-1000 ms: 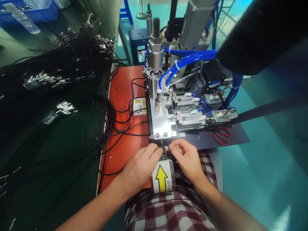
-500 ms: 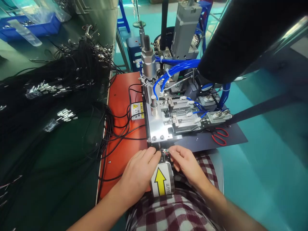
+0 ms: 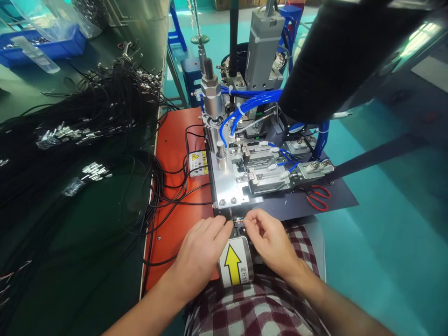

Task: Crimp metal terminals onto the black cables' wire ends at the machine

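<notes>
Left hand (image 3: 201, 249) and right hand (image 3: 271, 238), fingertips pressed together, pinch thin coloured wire ends (image 3: 240, 219) at the fixture slot (image 3: 239, 227), at 6 o'clock of the metal press plate (image 3: 227, 184); red scissors (image 3: 317, 196) at 3 o'clock.

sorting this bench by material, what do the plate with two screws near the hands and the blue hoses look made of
Plate: likely bare aluminium or steel, pale grey and reflecting light.
Blue hoses: probably flexible plastic tubing, glossy and bent in smooth curves.

Glossy teal floor (image 3: 378, 261), a blue stool (image 3: 191, 70), dark green worktable (image 3: 70, 242) alongside.
</notes>
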The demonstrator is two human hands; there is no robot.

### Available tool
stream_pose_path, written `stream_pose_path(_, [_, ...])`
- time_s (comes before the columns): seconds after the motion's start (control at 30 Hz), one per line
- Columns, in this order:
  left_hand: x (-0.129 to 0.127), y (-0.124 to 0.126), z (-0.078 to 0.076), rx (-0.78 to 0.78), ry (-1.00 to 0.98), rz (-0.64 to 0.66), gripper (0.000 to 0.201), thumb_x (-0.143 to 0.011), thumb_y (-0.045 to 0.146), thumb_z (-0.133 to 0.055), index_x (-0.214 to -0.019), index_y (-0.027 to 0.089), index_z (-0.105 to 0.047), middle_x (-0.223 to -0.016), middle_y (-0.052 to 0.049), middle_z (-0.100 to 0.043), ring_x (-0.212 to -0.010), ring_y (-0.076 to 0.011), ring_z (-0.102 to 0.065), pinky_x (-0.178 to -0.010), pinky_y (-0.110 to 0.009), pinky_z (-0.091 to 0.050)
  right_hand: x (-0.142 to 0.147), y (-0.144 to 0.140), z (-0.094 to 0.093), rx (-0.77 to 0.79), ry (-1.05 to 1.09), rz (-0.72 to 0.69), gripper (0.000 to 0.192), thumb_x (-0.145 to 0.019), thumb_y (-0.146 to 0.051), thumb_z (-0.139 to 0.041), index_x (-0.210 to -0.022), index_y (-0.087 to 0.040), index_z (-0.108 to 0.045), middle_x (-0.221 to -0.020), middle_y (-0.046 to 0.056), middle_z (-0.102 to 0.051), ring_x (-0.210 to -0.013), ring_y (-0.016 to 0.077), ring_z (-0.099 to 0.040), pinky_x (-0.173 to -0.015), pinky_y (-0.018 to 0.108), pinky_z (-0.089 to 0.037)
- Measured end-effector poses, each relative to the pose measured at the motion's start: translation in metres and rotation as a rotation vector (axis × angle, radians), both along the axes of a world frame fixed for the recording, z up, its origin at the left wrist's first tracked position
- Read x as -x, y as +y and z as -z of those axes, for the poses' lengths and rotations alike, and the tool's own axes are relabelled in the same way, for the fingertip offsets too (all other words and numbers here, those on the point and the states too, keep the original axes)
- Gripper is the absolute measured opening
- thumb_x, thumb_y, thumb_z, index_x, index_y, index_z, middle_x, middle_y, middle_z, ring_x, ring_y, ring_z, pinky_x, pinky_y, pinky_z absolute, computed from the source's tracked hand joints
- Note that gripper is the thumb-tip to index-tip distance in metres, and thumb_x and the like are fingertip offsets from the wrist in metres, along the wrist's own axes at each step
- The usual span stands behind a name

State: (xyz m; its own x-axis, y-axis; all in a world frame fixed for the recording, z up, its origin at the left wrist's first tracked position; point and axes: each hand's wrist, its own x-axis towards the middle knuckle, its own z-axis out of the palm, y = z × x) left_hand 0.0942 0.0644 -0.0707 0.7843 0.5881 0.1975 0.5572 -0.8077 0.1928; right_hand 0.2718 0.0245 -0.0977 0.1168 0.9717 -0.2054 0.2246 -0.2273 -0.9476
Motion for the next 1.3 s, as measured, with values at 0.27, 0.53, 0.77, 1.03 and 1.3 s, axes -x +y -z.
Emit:
stream_pose_path(0.27, [0.001,-0.002,0.001,-0.057,0.035,-0.013,0.028,-0.091,0.012,-0.038,-0.11,0.01,-0.059,-0.092,-0.011,-0.06,-0.077,-0.0213,-0.051,-0.064,-0.033,-0.045,0.004,0.007,0.004,0.169,0.412,0.112,0.038,-0.077,-0.054,-0.06,-0.073,-0.017,-0.055,-0.064,-0.004,-0.053,-0.041,0.0068,-0.045,-0.044,0.023,-0.035])
stream_pose_path(0.53, [0.002,0.007,0.002,0.007,-0.091,0.036,0.032,-0.094,0.012,-0.031,-0.108,0.01,-0.06,-0.089,-0.011,-0.06,-0.076,-0.0199,-0.049,-0.067,-0.032,-0.046,0.012,0.009,0.008,0.137,0.43,0.119,0.031,-0.081,-0.047,-0.06,-0.07,-0.019,-0.052,-0.053,-0.006,-0.049,-0.046,0.0101,-0.046,-0.049,0.023,-0.037])
stream_pose_path(0.77, [0.003,0.0,0.005,0.095,0.018,-0.028,0.03,-0.092,0.013,-0.037,-0.116,0.013,-0.056,-0.094,-0.01,-0.058,-0.078,-0.0214,-0.049,-0.066,-0.033,-0.046,0.007,0.012,0.009,0.229,0.568,0.109,0.034,-0.075,-0.048,-0.066,-0.066,-0.017,-0.054,-0.055,-0.005,-0.051,-0.048,0.009,-0.044,-0.051,0.023,-0.035])
stream_pose_path(1.03, [-0.001,-0.002,0.001,0.275,-0.016,-0.093,0.035,-0.086,0.007,-0.042,-0.117,0.013,-0.056,-0.097,-0.009,-0.057,-0.082,-0.021,-0.049,-0.068,-0.032,-0.05,0.013,0.009,0.008,0.198,0.611,0.121,0.038,-0.076,-0.053,-0.063,-0.066,-0.018,-0.051,-0.056,-0.005,-0.049,-0.049,0.0092,-0.041,-0.051,0.023,-0.034])
stream_pose_path(1.3, [-0.004,-0.007,0.012,0.332,-0.001,-0.17,0.037,-0.087,0.009,-0.039,-0.119,0.015,-0.056,-0.099,-0.011,-0.055,-0.086,-0.0233,-0.05,-0.072,-0.036,-0.05,0.021,0.01,0.013,0.217,0.669,0.204,0.037,-0.072,-0.05,-0.066,-0.065,-0.019,-0.047,-0.052,-0.008,-0.038,-0.047,0.0079,-0.03,-0.047,0.023,-0.024])
